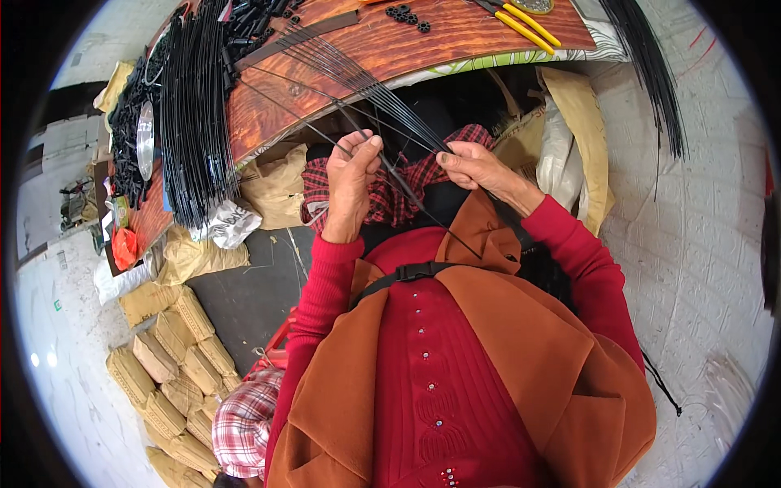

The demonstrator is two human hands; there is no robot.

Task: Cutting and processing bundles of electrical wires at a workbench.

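My left hand (351, 180) and my right hand (476, 169) are raised close together in front of my chest, both pinching a bunch of thin black rods (370, 88). The rods fan up and to the left from my fingers across the edge of a reddish wooden table (390, 49). One or two rods run down past my right hand toward my red sweater. My left thumb and fingers press single rods near the bunch's lower end. My right hand grips the bunch where the rods come together.
A thick bundle of black rods (191, 114) lies on the table's left side beside a heap of small black parts (130, 130). Yellow-handled pliers (525, 24) and black rings (407, 15) lie farther back. Tan sacks (175, 358) are stacked on the floor at left. More rods (651, 73) hang at right.
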